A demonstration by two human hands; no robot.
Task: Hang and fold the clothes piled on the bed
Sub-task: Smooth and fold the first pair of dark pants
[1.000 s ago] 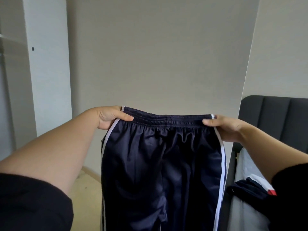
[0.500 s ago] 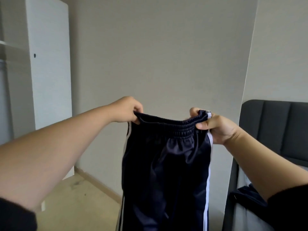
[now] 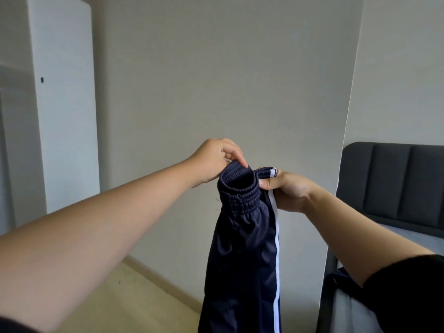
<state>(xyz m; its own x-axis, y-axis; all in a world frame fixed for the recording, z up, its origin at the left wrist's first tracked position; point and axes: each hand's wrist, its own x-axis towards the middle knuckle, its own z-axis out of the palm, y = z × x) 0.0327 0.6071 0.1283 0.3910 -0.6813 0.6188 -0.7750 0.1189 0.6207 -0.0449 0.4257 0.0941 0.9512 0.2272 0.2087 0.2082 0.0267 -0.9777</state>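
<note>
no legible text anywhere

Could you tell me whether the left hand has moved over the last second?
Yes: the left hand has moved right, toward the headboard, drawing together the waistband of the trousers.

Home bedroom — padded headboard (image 3: 394,181), mattress (image 3: 403,236), wardrobe (image 3: 64,104).

At my right: the bed (image 3: 398,234), grey sheet against a dark padded headboard (image 3: 396,181), with a dark garment (image 3: 339,282), partly hidden, on its near edge.
</note>
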